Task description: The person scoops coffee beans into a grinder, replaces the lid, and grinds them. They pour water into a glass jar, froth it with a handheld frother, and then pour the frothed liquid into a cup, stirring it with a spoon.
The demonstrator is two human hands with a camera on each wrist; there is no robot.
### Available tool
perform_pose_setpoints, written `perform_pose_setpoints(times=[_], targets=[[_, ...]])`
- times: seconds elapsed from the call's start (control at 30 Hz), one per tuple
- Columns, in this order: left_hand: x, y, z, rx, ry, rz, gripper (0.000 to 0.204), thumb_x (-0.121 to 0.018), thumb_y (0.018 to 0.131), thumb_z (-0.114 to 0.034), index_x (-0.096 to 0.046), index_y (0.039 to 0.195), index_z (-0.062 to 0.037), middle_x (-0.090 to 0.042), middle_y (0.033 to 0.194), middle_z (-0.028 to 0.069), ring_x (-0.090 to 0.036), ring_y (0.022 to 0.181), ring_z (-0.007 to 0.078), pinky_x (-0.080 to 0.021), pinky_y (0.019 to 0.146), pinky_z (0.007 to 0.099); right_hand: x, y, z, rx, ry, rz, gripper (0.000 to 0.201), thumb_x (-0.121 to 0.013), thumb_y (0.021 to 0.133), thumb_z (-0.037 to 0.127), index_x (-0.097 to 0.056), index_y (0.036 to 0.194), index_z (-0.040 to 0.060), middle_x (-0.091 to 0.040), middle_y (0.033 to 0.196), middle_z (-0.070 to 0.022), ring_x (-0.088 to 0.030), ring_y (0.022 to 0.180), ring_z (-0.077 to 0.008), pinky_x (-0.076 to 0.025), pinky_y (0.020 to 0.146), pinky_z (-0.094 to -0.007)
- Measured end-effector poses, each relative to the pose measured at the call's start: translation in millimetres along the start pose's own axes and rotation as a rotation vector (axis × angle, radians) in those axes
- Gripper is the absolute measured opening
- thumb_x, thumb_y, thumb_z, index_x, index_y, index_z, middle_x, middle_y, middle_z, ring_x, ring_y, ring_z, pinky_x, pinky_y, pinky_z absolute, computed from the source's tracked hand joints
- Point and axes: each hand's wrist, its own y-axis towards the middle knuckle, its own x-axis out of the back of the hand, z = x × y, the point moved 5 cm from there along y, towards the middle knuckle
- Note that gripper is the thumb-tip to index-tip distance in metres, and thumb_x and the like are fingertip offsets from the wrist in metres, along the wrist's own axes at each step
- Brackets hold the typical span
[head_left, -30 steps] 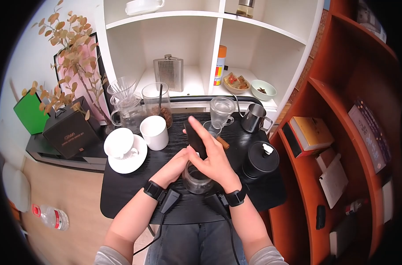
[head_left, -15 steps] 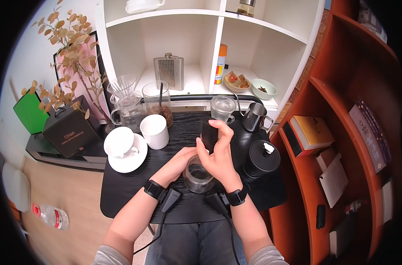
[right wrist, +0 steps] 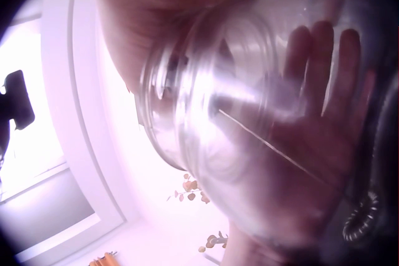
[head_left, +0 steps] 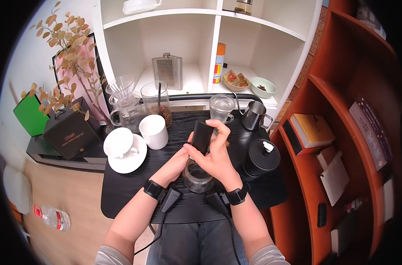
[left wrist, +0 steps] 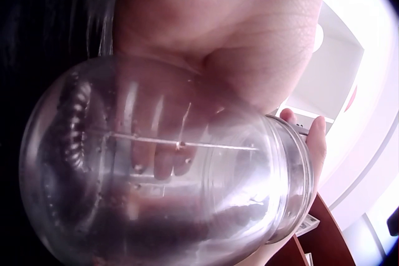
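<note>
My right hand (head_left: 218, 157) grips a narrow black block (head_left: 202, 136), thumb across its near side and index finger bent at its top. My left hand (head_left: 175, 163) lies against the block's lower left. One fingertip shows beside the block. In the right wrist view the left hand's straight fingers (right wrist: 322, 60) appear through the glass. Just in front of both hands a clear glass jar (head_left: 197, 182) with no lid stands upright on the black table. It fills much of the left wrist view, with a ridged coil shape near the base of the jar (left wrist: 149, 178).
A white mug (head_left: 154, 132) and a white cup (head_left: 118, 143) on a saucer (head_left: 130, 165) stand left. Right are a lidded black canister (head_left: 262, 159) and a steel pitcher (head_left: 254, 115). Behind stand a glass cup (head_left: 221, 108), a glass dripper (head_left: 121, 90) and a tumbler of beans (head_left: 165, 117).
My right hand's straightened fingers have bent around the black block. The block swung right, then came partly back left. The left hand and the jar have hardly moved.
</note>
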Motion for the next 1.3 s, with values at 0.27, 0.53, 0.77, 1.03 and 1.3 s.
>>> perform_pose_setpoints(times=[0.27,0.53,0.77,1.03,1.3], targets=[[7,2,5,0.036,0.028,0.073,0.034,-0.044,0.097,-0.024,-0.045,0.124,-0.0032,-0.053,0.118,0.0045,-0.052,0.107,0.0112,-0.042,0.093,0.0266,-3,4,10,-0.065,0.059,0.132,0.06,-0.064,0.081,0.0,-0.029,0.129,0.0085,-0.058,0.096,-0.011,-0.06,0.087,-0.0168,-0.05,0.076,-0.0295],[1,2,0,-0.027,0.052,0.088,0.032,-0.041,0.098,-0.024,-0.055,0.111,0.0013,-0.059,0.108,0.0046,-0.055,0.1,0.0101,-0.043,0.09,0.0255,0,-2,4,0.152,-0.059,-0.074,0.054,-0.066,0.079,0.001,-0.031,0.119,0.0052,-0.056,0.107,-0.0173,-0.062,0.09,-0.0311,-0.049,0.077,-0.0379],[4,3,4,0.01,0.017,0.062,0.031,-0.042,0.098,-0.024,-0.055,0.111,0.0014,-0.059,0.107,0.005,-0.055,0.098,0.0102,-0.043,0.088,0.0254,0,-5,-6,0.122,0.078,-0.127,0.058,-0.072,0.077,0.006,-0.03,0.117,0.0041,-0.05,0.106,-0.0155,-0.059,0.09,-0.0255,-0.048,0.078,-0.0335],[9,4,10,0.062,0.029,0.072,0.032,-0.043,0.096,-0.019,-0.046,0.124,-0.0047,-0.054,0.114,0.0029,-0.051,0.105,0.0086,-0.042,0.09,0.0248,-1,4,10,-0.105,0.073,0.113,0.069,-0.068,0.079,0.008,-0.025,0.132,0.0043,-0.047,0.127,-0.0187,-0.06,0.104,-0.0317,-0.049,0.084,-0.0362],[4,2,4,-0.026,-0.025,0.044,0.04,-0.045,0.097,-0.023,-0.04,0.132,-0.0038,-0.052,0.123,0.0068,-0.052,0.109,0.0133,-0.044,0.093,0.0285,-2,4,12,-0.012,0.044,0.101,0.056,-0.064,0.08,0.004,-0.039,0.129,0.0068,-0.054,0.124,-0.0166,-0.055,0.111,-0.0358,-0.045,0.092,-0.0383]])
